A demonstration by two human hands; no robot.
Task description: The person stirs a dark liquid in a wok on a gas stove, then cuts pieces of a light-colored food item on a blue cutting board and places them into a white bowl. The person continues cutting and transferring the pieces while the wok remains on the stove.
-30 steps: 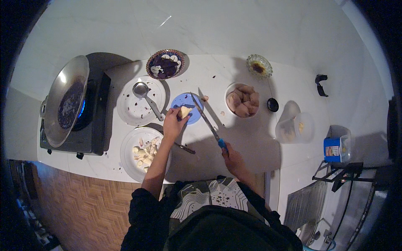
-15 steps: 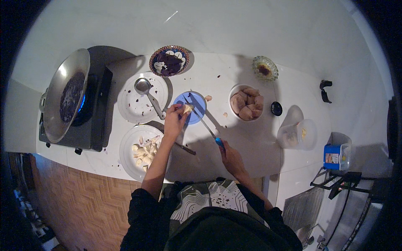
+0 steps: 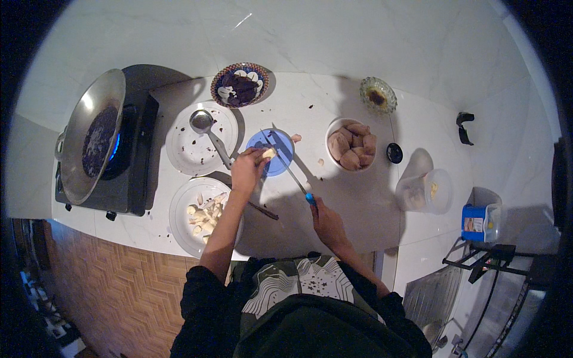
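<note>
My left hand point(image 3: 246, 172) pinches a pale yellow chunk of food point(image 3: 270, 153) above a round blue board or lid point(image 3: 287, 156). My right hand point(image 3: 329, 225) is closed round the blue handle of a knife point(image 3: 293, 178). The long blade slants up and left over the blue disc, beside the chunk; I cannot tell whether it touches. Close to my left forearm, a white plate point(image 3: 181, 216) bears several pale yellow pieces point(image 3: 203, 225), partly hidden by the arm. A dark, thin utensil point(image 3: 262, 210) lies half under that forearm.
At left, a tilted wok point(image 3: 77, 149) with dark contents sits over a lit burner on a black stove point(image 3: 143, 161). A ladle point(image 3: 203, 122) rests on a plate point(image 3: 179, 152). Around stand a patterned bowl point(image 3: 263, 98), a white bowl of brownish chunks point(image 3: 353, 146), a glass dish point(image 3: 388, 101) and a clear tub point(image 3: 441, 191).
The chunk has turned in my left fingers and shows a smoother pale face. My right hand and the knife have shifted slightly up and left.
</note>
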